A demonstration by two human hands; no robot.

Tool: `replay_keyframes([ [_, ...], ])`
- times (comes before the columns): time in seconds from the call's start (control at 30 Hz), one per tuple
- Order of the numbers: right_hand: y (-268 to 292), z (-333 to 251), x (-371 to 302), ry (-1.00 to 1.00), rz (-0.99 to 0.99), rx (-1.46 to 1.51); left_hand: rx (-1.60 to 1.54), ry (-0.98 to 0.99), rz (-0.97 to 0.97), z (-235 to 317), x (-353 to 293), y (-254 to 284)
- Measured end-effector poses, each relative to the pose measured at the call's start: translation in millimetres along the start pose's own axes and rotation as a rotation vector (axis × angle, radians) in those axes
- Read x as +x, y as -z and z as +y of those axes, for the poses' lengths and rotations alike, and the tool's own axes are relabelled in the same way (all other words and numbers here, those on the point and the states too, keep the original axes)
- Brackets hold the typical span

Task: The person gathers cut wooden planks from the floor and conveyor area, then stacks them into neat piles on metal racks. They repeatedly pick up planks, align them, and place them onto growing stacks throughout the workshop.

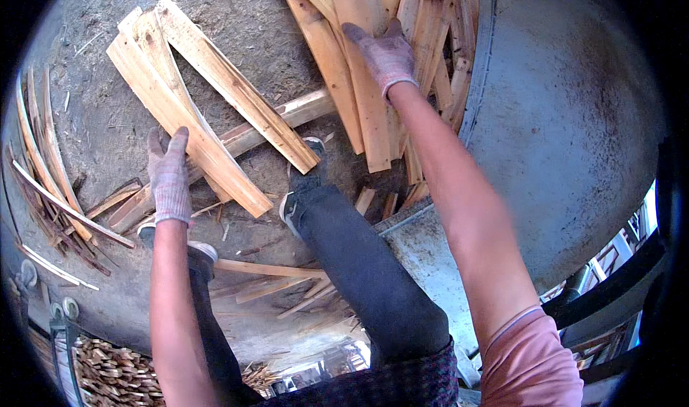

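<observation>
My left hand (168,174), in a pale knitted work glove, is open beside a light wooden board (190,131). Its thumb is at the board's lower-left edge, with the fingers apart from the thumb. That board overlaps another, and a third board (233,84) slants beside them. All rest across a thick wooden beam (247,136). At the upper right, my gloved right hand (384,54) spans a long flat board (366,113), thumb on one side and fingers on the other. This board lies on a heap of similar boards (430,34); the undersides of the fingers are hidden.
A large grey metal surface (560,120) curves along the right. Thin curved wood strips (50,163) lie at the far left. Several offcuts (280,281) are on the ground by my legs. A stack of cut wood (118,371) stands lower left, near a metal frame (64,342).
</observation>
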State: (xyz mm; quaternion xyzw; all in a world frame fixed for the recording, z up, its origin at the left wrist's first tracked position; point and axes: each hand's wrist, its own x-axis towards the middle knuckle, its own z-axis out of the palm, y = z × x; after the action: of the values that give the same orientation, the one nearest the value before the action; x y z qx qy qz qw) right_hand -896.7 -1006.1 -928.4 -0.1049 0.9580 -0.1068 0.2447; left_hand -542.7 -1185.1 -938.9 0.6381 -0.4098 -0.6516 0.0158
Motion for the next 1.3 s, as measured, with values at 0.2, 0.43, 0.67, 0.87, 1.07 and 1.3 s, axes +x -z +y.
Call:
replay_keyframes([
  [0.2,7.9,15.6,25.7,-0.094,-0.274,0.207,-0.034,0.040,-0.062,-4.7,20.9,3.9],
  [0.43,-73.8,-53.5,-66.7,-0.145,-0.485,0.481,-0.192,0.052,-0.131,-11.7,26.3,6.3],
  [0.67,-56.5,-33.1,-65.5,0.322,-0.254,0.200,0.033,-0.036,-0.106,7.8,11.0,4.6],
  [0.87,55.0,56.0,-30.6,0.107,0.339,-0.034,0.426,-0.648,0.175,0.5,-36.2,-42.0],
  [1.07,80.0,98.0,-83.9,0.057,0.041,0.072,0.678,-0.428,-0.377,20.2,-82.0,-137.3],
  [1.3,63.4,205.3,-59.9,-0.493,-0.120,0.182,1.089,-0.612,-0.271,17.5,-83.2,-180.6],
])
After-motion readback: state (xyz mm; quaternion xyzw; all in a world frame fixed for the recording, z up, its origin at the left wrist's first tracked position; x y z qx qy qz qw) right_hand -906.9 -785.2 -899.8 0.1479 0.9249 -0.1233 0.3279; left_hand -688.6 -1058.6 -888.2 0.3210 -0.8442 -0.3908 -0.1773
